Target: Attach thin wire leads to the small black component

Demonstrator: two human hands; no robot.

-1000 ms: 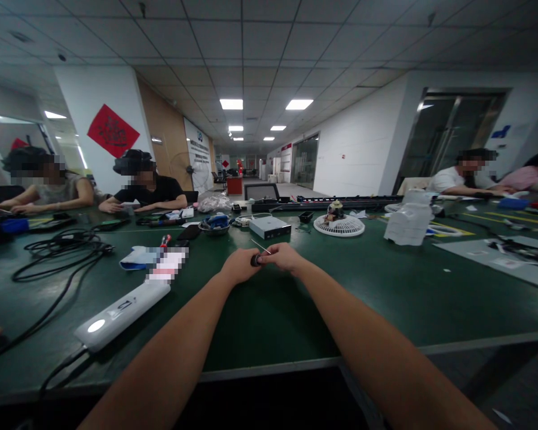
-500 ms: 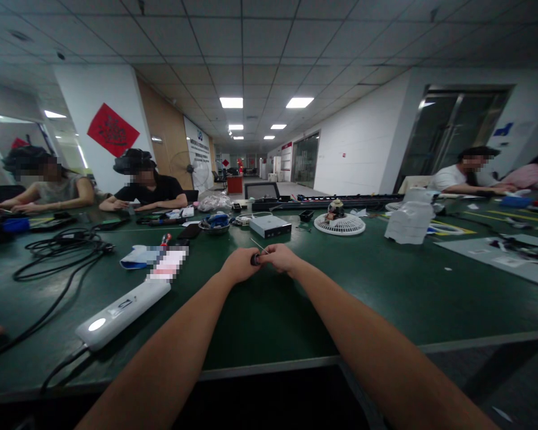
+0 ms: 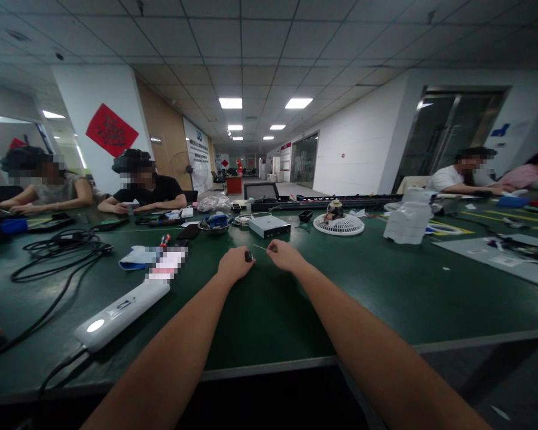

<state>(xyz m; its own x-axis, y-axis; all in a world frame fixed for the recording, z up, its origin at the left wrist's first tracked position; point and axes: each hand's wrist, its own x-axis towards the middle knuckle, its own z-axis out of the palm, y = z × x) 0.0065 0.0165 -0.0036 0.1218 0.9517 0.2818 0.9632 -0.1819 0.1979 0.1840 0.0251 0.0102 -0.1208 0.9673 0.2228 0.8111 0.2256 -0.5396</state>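
Note:
My left hand (image 3: 235,263) is closed around a small dark object, whose rounded black end (image 3: 248,256) shows at the thumb side; the rest is hidden in the fingers. Across a narrow gap, my right hand (image 3: 283,255) pinches a thin metal rod (image 3: 260,247) that points left toward the left hand. Both hands are over the green table (image 3: 269,316). Just beyond them lies a silver, box-shaped disc drive (image 3: 266,226) with a black front.
A white fan grille (image 3: 339,224) with a motor lies right of the drive, and translucent plastic packaging (image 3: 407,221) stands farther right. At left are a white power strip (image 3: 121,313), coiled black cable (image 3: 67,245) and a blue-white cloth (image 3: 138,257). Several people sit around.
My hands have moved apart. The thin rod is now in the right hand, away from the dark object in the left. The table items stay put.

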